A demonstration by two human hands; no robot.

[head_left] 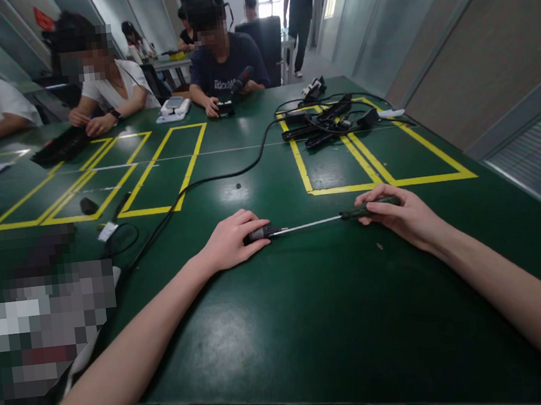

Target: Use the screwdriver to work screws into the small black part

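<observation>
A long screwdriver (pixel 309 225) with a thin metal shaft lies across the green table (pixel 274 331) between my hands. My right hand (pixel 395 215) is closed round its dark green handle. My left hand (pixel 233 240) rests on the table with its fingers curled over a small dark and grey part at the shaft's tip. Both forearms stretch in from the near edge.
A black cable (pixel 210 182) runs across the table toward a heap of black tools and cords (pixel 327 122) inside yellow tape boxes. Small black items (pixel 88 205) lie at left. Several people sit along the far side. A wall stands close on the right.
</observation>
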